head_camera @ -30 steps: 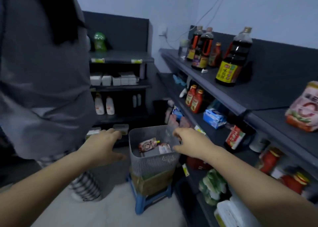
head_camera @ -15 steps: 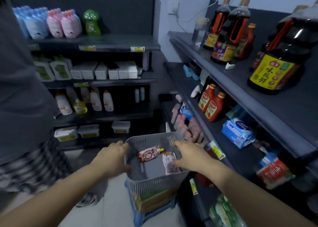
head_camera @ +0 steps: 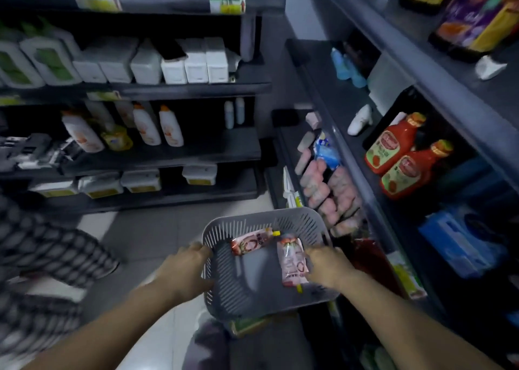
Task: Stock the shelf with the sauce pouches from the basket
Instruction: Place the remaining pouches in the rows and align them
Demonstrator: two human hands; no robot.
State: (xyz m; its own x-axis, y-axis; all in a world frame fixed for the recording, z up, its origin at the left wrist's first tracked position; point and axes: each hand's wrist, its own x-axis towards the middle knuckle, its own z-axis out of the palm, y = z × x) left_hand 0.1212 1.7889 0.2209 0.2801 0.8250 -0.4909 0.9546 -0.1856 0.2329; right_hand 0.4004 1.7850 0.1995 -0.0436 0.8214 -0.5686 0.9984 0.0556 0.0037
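Plastic pouch [head_camera: 292, 260] at 3 o'clock in the basket [head_camera: 224, 294] looks soft, light and slick, so pinch its flat edge. The right hand [head_camera: 328, 268] touches it, grip unclear; the left hand [head_camera: 185, 268] grips the rim at 9.

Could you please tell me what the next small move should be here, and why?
Probably close the right hand on the nearer sauce pouch and lift it out: it touches that pouch's edge, the left hand steadies the basket, and a second pouch lies behind.
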